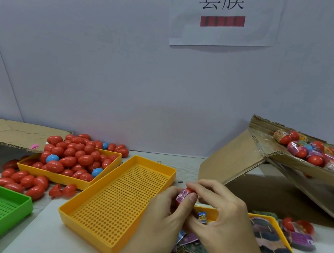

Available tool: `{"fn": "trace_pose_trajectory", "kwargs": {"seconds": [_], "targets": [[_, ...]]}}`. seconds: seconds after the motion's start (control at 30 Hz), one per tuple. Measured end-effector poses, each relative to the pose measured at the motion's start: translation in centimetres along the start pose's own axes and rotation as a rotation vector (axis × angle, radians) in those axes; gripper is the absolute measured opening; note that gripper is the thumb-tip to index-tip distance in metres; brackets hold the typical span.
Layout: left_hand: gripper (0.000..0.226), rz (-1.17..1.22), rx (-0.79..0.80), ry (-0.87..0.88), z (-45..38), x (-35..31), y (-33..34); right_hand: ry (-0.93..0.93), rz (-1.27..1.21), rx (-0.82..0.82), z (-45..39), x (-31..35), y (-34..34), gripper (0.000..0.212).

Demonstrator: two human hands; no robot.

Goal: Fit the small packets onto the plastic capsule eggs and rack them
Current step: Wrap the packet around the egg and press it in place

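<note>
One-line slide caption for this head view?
Both hands, left hand and right hand, fit a packet onto a red egg beside the yellow tray.

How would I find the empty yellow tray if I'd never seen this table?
Start at the paper sign on the wall, then look straight down to the table. The empty yellow tray lies slanted just left of the two hands. Unlike the yellow tray of red eggs behind it, only its holed floor shows.
</note>
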State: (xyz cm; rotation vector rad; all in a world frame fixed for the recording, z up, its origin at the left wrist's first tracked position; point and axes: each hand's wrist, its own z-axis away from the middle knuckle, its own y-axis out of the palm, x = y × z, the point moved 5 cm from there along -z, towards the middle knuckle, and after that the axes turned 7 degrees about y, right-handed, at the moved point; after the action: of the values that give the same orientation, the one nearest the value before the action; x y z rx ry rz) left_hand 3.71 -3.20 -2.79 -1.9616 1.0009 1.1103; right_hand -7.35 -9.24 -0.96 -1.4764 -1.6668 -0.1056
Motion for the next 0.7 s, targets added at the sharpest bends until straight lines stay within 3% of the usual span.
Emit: {"fn": "trace_pose_trajectory", "kwargs": {"seconds": [0.37,0.57,0.7], "targets": [[0.017,0.11,0.023,-0.037,-0.1,-0.1,0.5,0.04,-0.024,-0.017,-0.1,-0.2,-0.5,0.052],[0.019,0.088,-0.068,-0.069,-0.2,0.1,-0.5,0.056,0.002,-0.019,-0.1,-0.5,-0.3,0.053],[0.038,0.35,-0.078,-0.185,-0.1,-0.1,-0.1,0.085,-0.078,0.006,-0.1,-0.5,-0.3,0.057]]}}
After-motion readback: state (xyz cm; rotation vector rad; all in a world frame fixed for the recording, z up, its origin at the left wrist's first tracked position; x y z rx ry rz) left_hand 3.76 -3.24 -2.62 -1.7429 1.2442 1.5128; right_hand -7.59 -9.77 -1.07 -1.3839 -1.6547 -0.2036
